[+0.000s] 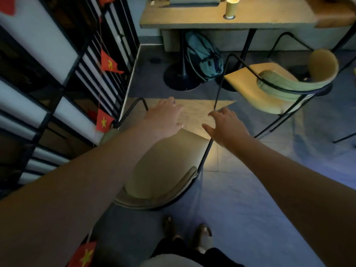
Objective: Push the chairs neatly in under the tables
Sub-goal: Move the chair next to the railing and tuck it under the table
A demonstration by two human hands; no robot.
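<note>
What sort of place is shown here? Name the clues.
Probably a cafe: a paper cup on a wooden table, matching cushioned chairs, and strings of red flags as decoration.

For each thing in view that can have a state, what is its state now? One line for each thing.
Near chair: upright, out on the floor, not under a table.
Far chair: upright, turned at an angle, seat not under the table.
Left hand: open, over the near chair's seat, no grip.
Right hand: open, at the near chair's front corner, no grip.
Paper cup: upright on the table.
Backpack: on the floor under the table.
</note>
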